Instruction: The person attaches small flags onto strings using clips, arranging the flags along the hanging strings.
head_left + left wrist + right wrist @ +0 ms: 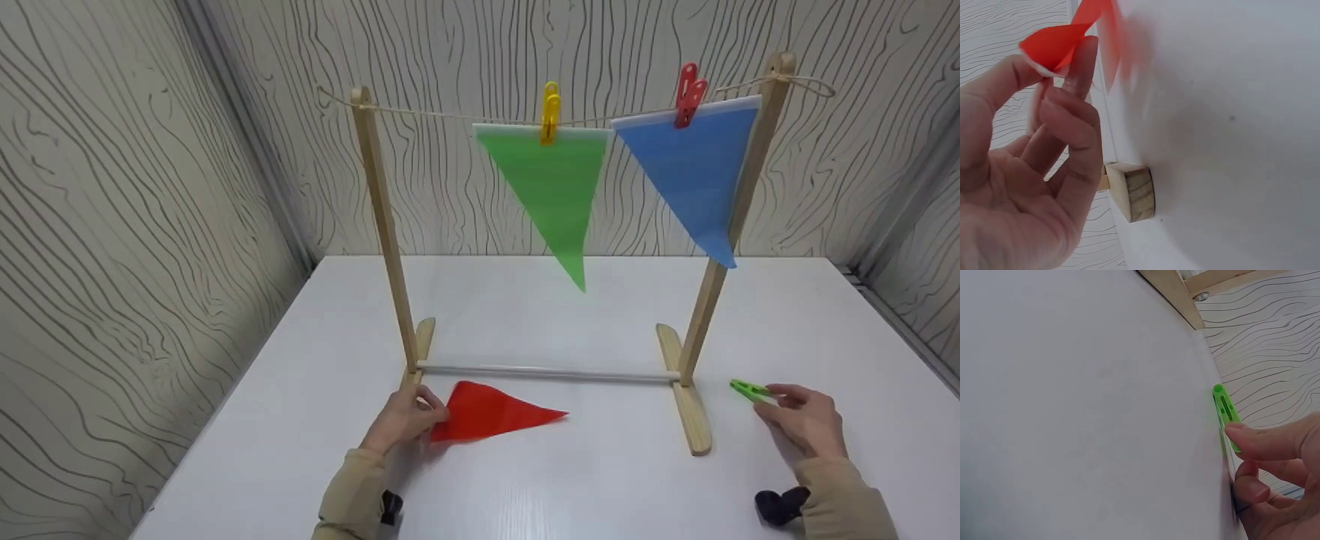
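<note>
A red triangular flag (495,414) lies low over the white table, its tip toward the right. My left hand (409,416) pinches its short edge between thumb and fingers; in the left wrist view the red cloth (1053,48) bends up at the fingertips and shows a white border. On the right, my right hand (806,420) grips a green clothespin (748,390) at one end, close over the table. The right wrist view shows the thumb pressed on the green clothespin (1224,405). Overhead, a green flag (551,180) and a blue flag (694,165) hang from a string (435,114).
A yellow clothespin (550,112) clips the green flag, and a red clothespin (688,97) the blue one. The string runs between two wooden posts (386,232) with flat feet (694,424). A pale rod (547,372) joins them near the table (585,480). Patterned walls stand behind.
</note>
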Demonstrator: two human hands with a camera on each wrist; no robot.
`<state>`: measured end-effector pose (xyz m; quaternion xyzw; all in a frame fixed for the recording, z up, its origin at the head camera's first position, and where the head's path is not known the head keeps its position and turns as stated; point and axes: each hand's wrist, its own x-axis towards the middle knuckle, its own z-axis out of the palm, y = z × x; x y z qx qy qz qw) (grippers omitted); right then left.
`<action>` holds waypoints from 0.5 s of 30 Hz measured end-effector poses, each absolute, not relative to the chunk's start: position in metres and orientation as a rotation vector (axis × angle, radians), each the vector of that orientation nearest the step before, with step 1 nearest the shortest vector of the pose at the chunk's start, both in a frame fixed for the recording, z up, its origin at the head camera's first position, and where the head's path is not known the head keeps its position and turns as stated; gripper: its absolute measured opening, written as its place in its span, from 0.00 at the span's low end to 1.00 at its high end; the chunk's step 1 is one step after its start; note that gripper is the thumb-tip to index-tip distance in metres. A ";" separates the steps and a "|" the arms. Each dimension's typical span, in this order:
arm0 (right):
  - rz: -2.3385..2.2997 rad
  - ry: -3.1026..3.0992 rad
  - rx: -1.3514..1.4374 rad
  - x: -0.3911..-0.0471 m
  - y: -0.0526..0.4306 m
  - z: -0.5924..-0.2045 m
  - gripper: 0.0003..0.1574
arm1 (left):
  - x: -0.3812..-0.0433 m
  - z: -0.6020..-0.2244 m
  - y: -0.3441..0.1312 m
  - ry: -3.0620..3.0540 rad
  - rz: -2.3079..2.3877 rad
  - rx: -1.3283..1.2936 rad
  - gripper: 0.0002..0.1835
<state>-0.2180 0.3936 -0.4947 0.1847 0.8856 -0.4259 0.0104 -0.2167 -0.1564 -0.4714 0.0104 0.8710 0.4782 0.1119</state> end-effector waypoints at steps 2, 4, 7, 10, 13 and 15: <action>-1.337 2.760 0.587 -0.218 0.394 -0.494 0.41 | -0.218 -0.472 -0.156 2.576 1.401 0.022 0.09; -1.344 2.758 0.591 -0.219 0.394 -0.494 0.42 | -0.218 -0.472 -0.155 2.591 1.400 0.004 0.09; -1.343 2.753 0.590 -0.219 0.394 -0.494 0.42 | -0.219 -0.472 -0.154 2.613 1.393 -0.017 0.10; -1.341 2.750 0.584 -0.218 0.394 -0.494 0.42 | -0.218 -0.472 -0.154 2.628 1.392 -0.018 0.12; -1.337 2.750 0.576 -0.218 0.394 -0.493 0.42 | -0.217 -0.471 -0.154 2.635 1.403 -0.009 0.12; -1.335 2.750 0.576 -0.217 0.394 -0.493 0.42 | -0.217 -0.471 -0.155 2.636 1.420 -0.004 0.13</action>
